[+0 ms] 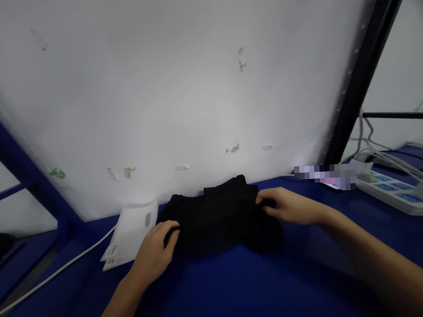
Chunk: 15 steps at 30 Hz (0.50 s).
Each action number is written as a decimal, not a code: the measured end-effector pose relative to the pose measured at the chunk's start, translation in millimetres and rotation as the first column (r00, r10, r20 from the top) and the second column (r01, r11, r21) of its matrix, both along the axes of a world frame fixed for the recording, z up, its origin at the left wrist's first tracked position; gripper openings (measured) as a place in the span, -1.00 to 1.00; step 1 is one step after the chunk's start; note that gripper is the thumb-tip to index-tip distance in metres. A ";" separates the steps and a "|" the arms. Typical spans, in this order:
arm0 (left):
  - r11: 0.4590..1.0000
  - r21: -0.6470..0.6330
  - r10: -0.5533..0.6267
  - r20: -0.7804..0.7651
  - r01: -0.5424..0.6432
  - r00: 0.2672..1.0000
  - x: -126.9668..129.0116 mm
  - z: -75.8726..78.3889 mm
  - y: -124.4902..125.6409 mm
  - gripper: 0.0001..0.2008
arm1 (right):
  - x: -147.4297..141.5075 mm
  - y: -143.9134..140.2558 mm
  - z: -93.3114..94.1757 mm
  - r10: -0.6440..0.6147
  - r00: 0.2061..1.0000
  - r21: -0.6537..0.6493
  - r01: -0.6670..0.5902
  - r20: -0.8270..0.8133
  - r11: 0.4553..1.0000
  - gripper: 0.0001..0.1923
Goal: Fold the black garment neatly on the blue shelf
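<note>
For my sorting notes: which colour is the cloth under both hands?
The cloth is plain black, seen best in the head view.

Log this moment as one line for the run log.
left hand: on black garment's left edge | right hand: pinching its right edge | garment: folded on blue table | white papers: left of it

Left hand (pixel 155 249) at seven o'clock and right hand (pixel 288 205) at three grip a black garment (pixel 218 219) on the blue worktop (pixel 239 289).

Cloth on the table, a hand at each side.
Cloth (pixel 218 219) lies mid-table (pixel 239 289); papers (pixel 130 233) left, power strip (pixel 393 189) far right, wall (pixel 179 84) behind.
</note>
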<state>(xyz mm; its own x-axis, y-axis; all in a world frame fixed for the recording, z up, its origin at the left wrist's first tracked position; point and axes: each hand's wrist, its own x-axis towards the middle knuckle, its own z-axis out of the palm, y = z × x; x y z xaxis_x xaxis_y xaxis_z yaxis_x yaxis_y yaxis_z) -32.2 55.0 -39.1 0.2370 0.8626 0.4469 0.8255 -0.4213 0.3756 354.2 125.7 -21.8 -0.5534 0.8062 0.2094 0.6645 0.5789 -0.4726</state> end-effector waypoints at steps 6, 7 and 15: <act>0.994 0.074 0.069 0.112 -0.077 0.991 3.3 2.0 3.4 -0.78 | -2.0 3.1 3.1 -0.077 0.969 0.111 0.106 -0.236 0.988 -0.82; 0.992 0.071 0.094 0.131 -0.104 0.987 2.7 1.6 4.0 -0.77 | -2.9 4.0 2.2 -0.092 0.954 0.069 0.116 -0.286 0.991 -0.82; 0.992 -0.077 0.111 0.213 -0.097 0.971 4.2 11.5 -4.0 -0.73 | -1.3 7.9 1.1 -0.125 0.885 -0.297 -0.016 -0.448 0.955 -0.85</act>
